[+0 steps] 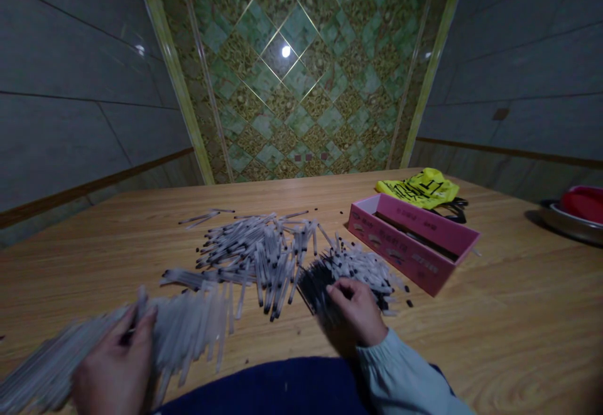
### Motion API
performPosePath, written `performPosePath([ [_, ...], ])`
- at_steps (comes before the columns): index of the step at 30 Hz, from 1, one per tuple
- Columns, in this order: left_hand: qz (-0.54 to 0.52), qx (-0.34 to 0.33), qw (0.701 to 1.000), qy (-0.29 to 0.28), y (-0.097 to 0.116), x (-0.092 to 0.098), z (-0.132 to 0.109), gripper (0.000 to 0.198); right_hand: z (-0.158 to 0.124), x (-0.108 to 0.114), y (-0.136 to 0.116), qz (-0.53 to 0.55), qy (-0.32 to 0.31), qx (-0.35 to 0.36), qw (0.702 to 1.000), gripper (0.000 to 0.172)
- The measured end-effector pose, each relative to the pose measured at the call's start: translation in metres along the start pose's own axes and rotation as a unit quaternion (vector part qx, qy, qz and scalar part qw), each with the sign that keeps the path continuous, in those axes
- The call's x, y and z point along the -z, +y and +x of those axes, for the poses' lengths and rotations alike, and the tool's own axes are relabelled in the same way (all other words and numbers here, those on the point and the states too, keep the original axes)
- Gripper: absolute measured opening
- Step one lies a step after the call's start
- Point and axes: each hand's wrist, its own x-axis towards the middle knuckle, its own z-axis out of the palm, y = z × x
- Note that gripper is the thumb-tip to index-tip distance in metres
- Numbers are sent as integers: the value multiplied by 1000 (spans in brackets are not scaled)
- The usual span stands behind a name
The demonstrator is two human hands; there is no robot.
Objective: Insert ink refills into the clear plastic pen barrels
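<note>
My left hand (115,365) is at the near left, fingers curled on a thin pen tube among a heap of clear pen barrels (188,324). My right hand (358,308), in a pale blue sleeve, rests with bent fingers on a bundle of black pen refills (313,286). What its fingers pinch is hidden. A wider pile of clear pens with black tips (257,248) lies in the middle of the wooden table (518,314). A smaller heap of capped pieces (365,264) sits just beyond my right hand.
A pink cardboard box (414,242) stands open to the right of the piles. Behind it lies a yellow printed bag (419,188). A metal bowl with something red (577,214) is at the far right edge. Tiled walls close in behind the table.
</note>
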Motion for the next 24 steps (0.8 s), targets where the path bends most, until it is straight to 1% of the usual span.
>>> performPosePath([
  [1, 118, -52, 992, -8, 1, -4, -1, 50, 0, 2, 1, -83, 28, 6, 996, 33],
  [2, 213, -107, 971, -26, 1, -10, -1, 51, 0, 4, 1, -161, 44, 6, 986, 32],
  [3, 276, -142, 950, -39, 1, -15, -1, 52, 0, 6, 2, -228, 54, 1, 972, 30],
  [4, 313, -158, 935, -45, 0, -20, 0, 53, 0, 7, 2, -281, 59, -7, 958, 28],
  [5, 335, -161, 927, -46, -3, -24, 1, 52, 0, 7, 3, -321, 58, -15, 945, 27],
  [7, 364, -151, 918, -44, -10, -30, 4, 51, -1, 6, 4, -377, 50, -29, 924, 24],
  [10, 387, -157, 907, -54, -16, -32, 6, 48, -3, 3, 7, -419, 32, -33, 907, 21],
  [12, 395, -169, 901, -58, -15, -31, 4, 47, -4, 1, 8, -426, 24, -29, 904, 19],
  [14, 395, -186, 898, -51, -9, -32, 0, 47, -3, 2, 9, -421, 21, -24, 907, 19],
  [16, 381, -218, 898, -35, -3, -35, -4, 46, 2, 7, 8, -407, 24, -22, 913, 19],
  [18, 342, -270, 900, -30, 3, -43, -10, 44, 12, 16, 9, -395, 44, -18, 918, 19],
  [19, 314, -298, 900, -42, 7, -48, -13, 43, 19, 22, 10, -390, 59, -13, 919, 19],
  [21, 256, -348, 896, -101, 13, -59, -22, 39, 32, 33, 14, -380, 93, -5, 920, 18],
  [22, 242, -360, 890, -140, 16, -64, -26, 36, 38, 38, 17, -375, 104, -1, 921, 18],
  [24, 235, -368, 879, -190, 21, -73, -35, 34, 46, 45, 23, -367, 113, 1, 923, 19],
])
